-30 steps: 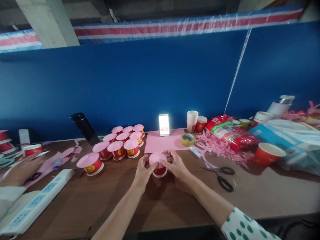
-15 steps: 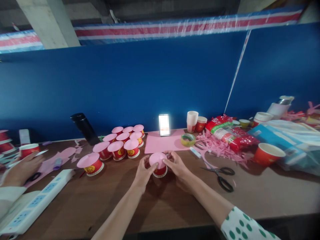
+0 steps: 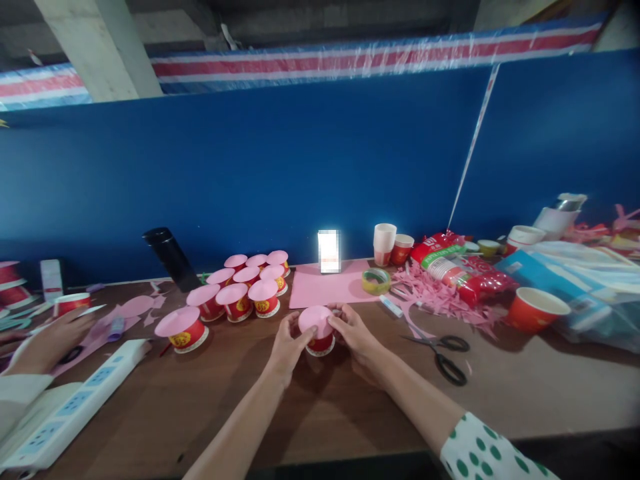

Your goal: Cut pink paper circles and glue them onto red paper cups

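In the middle of the table, a red paper cup (image 3: 321, 346) stands under a round pink paper disc (image 3: 316, 320). My left hand (image 3: 290, 343) grips the disc's left edge, thumb on top and fingers curled at the side. On the opposite edge, my right hand (image 3: 354, 333) presses with its thumb, the other fingers bent behind. The cup's lower part shows between the hands, with a pale rim at its base. To the left stand several finished-looking red cups (image 3: 235, 302) topped with similar pink discs; one such cup (image 3: 183, 330) sits apart in front.
Black-handled scissors (image 3: 450, 360), a glue stick (image 3: 391, 305), a tape roll (image 3: 376, 281) and pink paper shreds (image 3: 440, 297) lie right. A pink sheet (image 3: 325, 287) is behind my hands. Left are a power strip (image 3: 75, 407), a black bottle (image 3: 171, 259) and another person's hand (image 3: 55, 340).
My hands and the cup stay practically where they were. At the far left, the other person's hand and the red cup near it have shifted slightly right.
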The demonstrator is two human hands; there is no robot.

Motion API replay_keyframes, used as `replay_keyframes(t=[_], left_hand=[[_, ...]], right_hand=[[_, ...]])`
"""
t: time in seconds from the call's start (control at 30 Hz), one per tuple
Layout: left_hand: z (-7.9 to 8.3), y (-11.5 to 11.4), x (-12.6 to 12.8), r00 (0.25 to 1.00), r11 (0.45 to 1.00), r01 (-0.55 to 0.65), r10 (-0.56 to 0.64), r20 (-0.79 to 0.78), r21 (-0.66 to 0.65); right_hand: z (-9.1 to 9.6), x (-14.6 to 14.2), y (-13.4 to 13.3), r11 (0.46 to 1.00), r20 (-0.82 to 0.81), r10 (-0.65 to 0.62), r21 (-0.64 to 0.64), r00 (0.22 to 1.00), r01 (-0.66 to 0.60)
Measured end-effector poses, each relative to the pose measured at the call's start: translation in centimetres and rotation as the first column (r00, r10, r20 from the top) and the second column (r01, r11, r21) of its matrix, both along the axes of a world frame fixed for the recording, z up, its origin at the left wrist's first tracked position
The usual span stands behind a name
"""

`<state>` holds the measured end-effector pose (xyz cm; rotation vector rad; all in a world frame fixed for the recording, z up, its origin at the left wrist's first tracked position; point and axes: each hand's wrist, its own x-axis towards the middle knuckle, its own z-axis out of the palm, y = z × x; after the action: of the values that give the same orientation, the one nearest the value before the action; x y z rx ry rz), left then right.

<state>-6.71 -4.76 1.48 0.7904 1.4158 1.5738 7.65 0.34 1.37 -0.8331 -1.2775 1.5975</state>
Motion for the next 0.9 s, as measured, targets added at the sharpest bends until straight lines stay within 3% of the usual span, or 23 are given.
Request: replay_keyframes(t=[0.9], left_hand=[[0.38, -0.26, 0.18, 1.0, 1.0, 0.015, -0.015, 0.005, 0.02]], right_hand=[[-0.31, 0.12, -0.01, 0.997, 0.033, 0.016, 0.069, 0.999, -0.018]])
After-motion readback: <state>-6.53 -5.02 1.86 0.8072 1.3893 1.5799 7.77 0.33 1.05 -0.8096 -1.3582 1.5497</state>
